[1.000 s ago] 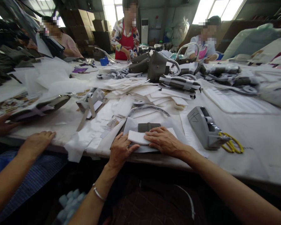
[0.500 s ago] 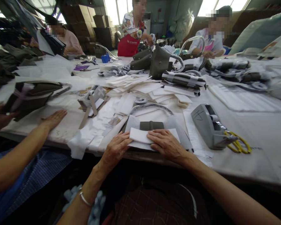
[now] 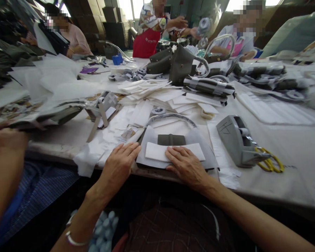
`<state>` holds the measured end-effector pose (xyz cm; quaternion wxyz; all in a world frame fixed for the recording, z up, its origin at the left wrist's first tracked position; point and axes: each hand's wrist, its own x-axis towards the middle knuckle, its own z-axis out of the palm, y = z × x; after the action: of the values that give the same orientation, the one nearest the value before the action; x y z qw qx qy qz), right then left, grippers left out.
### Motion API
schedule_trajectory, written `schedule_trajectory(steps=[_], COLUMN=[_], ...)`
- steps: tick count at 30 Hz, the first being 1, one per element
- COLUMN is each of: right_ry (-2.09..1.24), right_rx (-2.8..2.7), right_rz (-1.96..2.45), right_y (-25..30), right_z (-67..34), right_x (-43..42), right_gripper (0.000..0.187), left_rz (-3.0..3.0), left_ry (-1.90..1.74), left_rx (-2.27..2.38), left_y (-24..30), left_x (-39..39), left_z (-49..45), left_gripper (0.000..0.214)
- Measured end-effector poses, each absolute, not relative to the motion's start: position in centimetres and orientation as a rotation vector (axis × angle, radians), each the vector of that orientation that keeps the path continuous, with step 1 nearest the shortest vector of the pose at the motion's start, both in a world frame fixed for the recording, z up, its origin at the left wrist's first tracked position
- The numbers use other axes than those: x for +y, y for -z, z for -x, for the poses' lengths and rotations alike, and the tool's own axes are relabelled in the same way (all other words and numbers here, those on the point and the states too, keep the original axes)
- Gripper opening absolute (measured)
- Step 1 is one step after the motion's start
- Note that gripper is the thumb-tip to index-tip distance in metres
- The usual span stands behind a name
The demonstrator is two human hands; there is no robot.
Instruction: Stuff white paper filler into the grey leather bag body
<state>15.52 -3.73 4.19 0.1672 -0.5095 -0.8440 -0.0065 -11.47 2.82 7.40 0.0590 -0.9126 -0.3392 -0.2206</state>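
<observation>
In front of me a dark handbag (image 3: 162,139) lies flat at the table's edge, its wrapped handle (image 3: 173,116) arching away from me. A sheet of white tissue paper (image 3: 148,135) covers most of it, and a folded white foam strip (image 3: 155,151) rests on the paper. My right hand (image 3: 185,162) lies flat on the foam strip with its fingers stretched out. Just left of the bag, my left hand (image 3: 122,159) is open, its palm down over the table edge with nothing in it.
A grey tape dispenser (image 3: 232,140) stands to the right, with yellow-handled scissors (image 3: 271,162) beside it. White foam sheets (image 3: 157,92) and dark bags (image 3: 182,66) pile up beyond. At left a co-worker's hand (image 3: 7,140) moves beside another bag (image 3: 60,115). Other people work across the table.
My left hand has moved left, off the foam strip. My right hand stays on it. The co-worker's bag at left has been lowered and turned.
</observation>
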Motion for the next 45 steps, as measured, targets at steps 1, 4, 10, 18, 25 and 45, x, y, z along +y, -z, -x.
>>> schedule_trajectory(steps=[1,4,10,18,25,45], right_ry=[0.022,-0.016,-0.166,0.028,0.31,0.496], right_rx=[-2.394,-2.358,-2.308,-2.465,-2.469,-2.38], right_rz=[1.459,1.431,1.396,1.521,1.454,1.298], right_y=[-4.0,-3.7,-4.8,-4.3,-2.9,-3.7], right_z=[-15.4,-15.5,-17.2,-17.8,-17.6,-16.9], right_x=[-3.8,-3.8,-4.2,-5.9,-5.9,-4.1], right_gripper=[0.043,0.042,0.05,0.074,0.063,0.061], left_rz=[2.755,2.875,2.961,3.1,2.834,2.797], left_ry=[0.728,0.809,0.772,0.684,0.451,0.517], left_rx=[-1.033,-0.858,-0.849,-0.763,-0.615,-0.607], left_y=[-8.2,-8.3,-1.6,-2.1,-2.2,-4.4], left_x=[2.2,0.8,1.1,1.4,0.6,1.6], left_z=[10.6,6.8,2.9,4.2,3.5,2.5], left_gripper=[0.05,0.045,0.042,0.048,0.042,0.033])
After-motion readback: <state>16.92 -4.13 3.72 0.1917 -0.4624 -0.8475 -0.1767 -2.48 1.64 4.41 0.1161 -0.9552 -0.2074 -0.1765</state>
